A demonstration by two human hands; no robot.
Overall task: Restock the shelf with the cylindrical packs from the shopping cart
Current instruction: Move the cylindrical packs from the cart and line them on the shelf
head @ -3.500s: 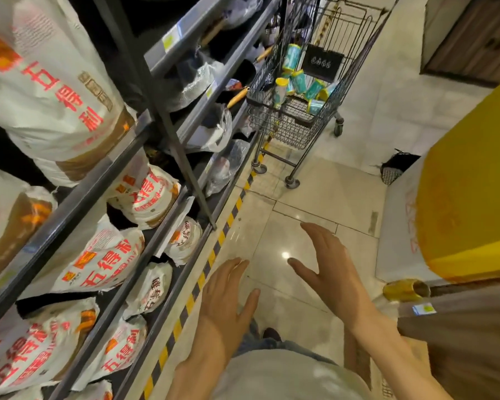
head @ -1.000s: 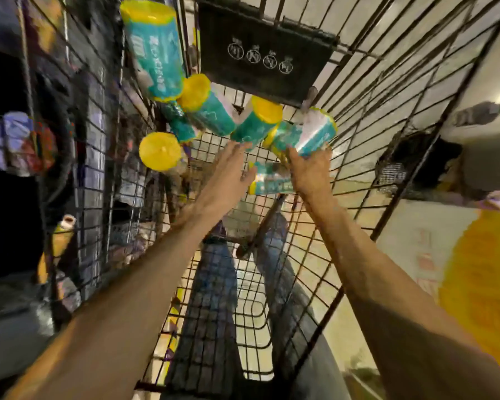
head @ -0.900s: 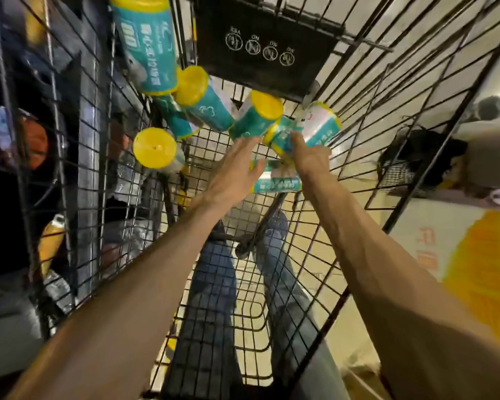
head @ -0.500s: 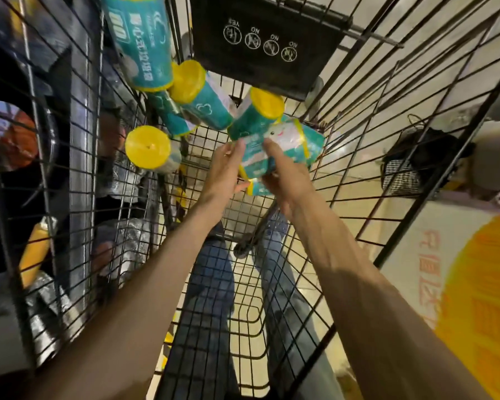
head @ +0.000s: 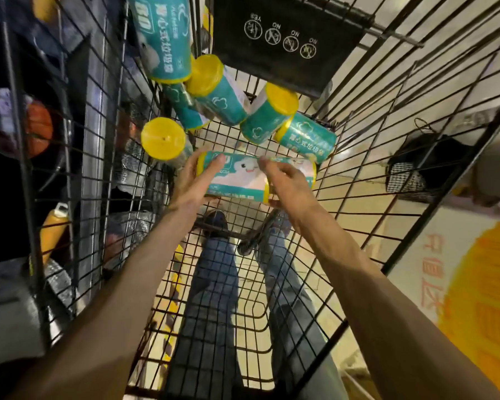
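I look down into a black wire shopping cart [head: 355, 180]. Both hands hold one teal cylindrical pack [head: 240, 177] with yellow ends, lying sideways above the cart floor. My left hand [head: 197, 183] grips its left end. My right hand [head: 286, 183] grips its right end. Several more teal packs with yellow lids lie at the far end of the cart: one upright-looking lid [head: 163, 138], a large pack [head: 165, 39] at top left, and others [head: 269, 116] piled beside it.
A black flap with printed symbols [head: 280, 39] hangs at the cart's far end. Dark shelving with bottles and bags [head: 52, 226] runs along the left. A yellow-and-white display [head: 474, 298] stands at right. My legs show through the mesh.
My hands reached into the cart and closed on one pack. Since half a second ago the pack has turned sideways and come toward me, held at both ends.
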